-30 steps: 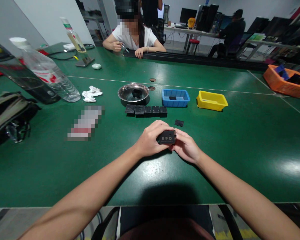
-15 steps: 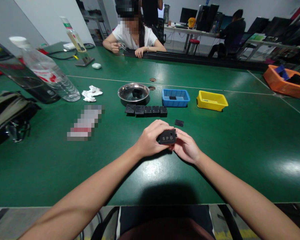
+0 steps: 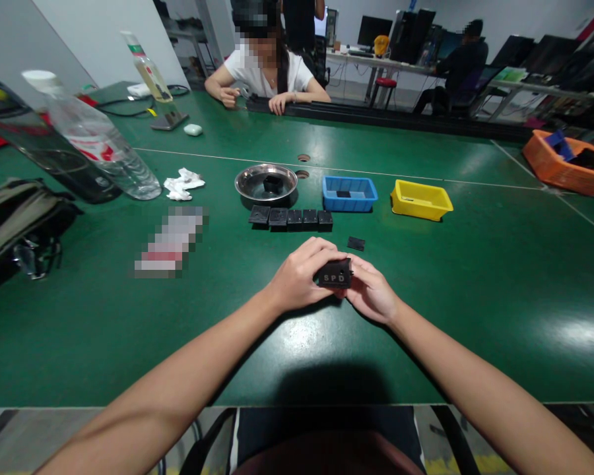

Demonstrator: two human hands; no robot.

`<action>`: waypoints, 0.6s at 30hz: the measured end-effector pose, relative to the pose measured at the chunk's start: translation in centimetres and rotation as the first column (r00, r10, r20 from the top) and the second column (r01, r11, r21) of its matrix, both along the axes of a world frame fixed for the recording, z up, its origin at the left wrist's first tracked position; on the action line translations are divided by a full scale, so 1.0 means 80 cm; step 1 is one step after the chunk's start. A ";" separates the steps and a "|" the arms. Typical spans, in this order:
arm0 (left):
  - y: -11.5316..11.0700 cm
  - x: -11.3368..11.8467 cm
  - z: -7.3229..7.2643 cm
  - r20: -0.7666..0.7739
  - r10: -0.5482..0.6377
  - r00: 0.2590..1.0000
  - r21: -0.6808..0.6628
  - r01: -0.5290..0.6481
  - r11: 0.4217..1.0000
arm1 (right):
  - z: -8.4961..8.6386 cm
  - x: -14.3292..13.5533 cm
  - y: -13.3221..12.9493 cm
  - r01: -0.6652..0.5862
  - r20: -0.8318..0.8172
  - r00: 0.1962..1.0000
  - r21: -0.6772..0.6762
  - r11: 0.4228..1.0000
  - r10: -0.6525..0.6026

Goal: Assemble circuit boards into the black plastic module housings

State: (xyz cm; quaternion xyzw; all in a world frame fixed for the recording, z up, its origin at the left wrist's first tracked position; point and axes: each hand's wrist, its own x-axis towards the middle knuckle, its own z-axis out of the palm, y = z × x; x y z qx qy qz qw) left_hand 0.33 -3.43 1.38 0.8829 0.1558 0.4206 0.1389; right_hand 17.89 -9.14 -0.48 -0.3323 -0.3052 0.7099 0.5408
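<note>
A small black plastic box marked "SPD" (image 3: 333, 277) is held just above the green table, lettered face toward me. My left hand (image 3: 301, 274) is closed around its left side, fingers over the top. At the box's right end, my right hand (image 3: 372, 290) has its bent fingers pressed against it. A tiny dark piece sticks out by those fingertips; its kind is too small to make out. Just beyond my hands lies a thin flat black plate (image 3: 356, 243). Farther back, several black box parts (image 3: 294, 219) stand in a row.
Behind the row are a round steel bowl (image 3: 245, 191) with a black part inside, a blue bin (image 3: 350, 203) and a yellow bin (image 3: 420, 210). Bottles (image 3: 103, 161), crumpled tissue (image 3: 184, 183) and a bag (image 3: 20, 231) occupy the left. An orange basket (image 3: 559, 168) stands far right; a person sits opposite.
The black box has tilted slightly, its lettered face looking darker and turned a little downward. Both hands keep nearly the same place and grip. The whole view has shifted very slightly.
</note>
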 end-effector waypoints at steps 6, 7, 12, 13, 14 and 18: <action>0.002 0.000 -0.003 0.003 0.014 1.000 0.045 -0.014 0.999 | -0.001 0.000 0.001 -0.013 -0.003 1.000 -0.010 1.000 0.013; 0.002 0.001 -0.003 0.006 0.013 1.000 0.057 -0.013 0.998 | -0.001 0.001 0.001 -0.014 -0.002 1.000 -0.011 1.000 0.014; 0.002 0.001 -0.003 0.010 0.002 1.000 0.062 -0.003 0.998 | -0.003 0.002 0.002 -0.014 0.006 1.000 -0.012 1.000 0.014; 0.002 0.001 -0.003 0.010 0.001 1.000 0.049 -0.002 0.999 | -0.003 0.002 0.002 -0.014 0.010 1.000 -0.011 1.000 0.014; 0.001 0.001 -0.003 0.011 0.000 1.000 0.036 -0.001 0.999 | -0.004 0.002 0.002 -0.015 0.014 1.000 -0.011 1.000 0.015; -0.001 0.003 -0.002 0.012 -0.003 1.000 -0.014 0.003 1.000 | -0.003 0.002 0.002 -0.028 0.025 0.999 -0.011 1.000 0.028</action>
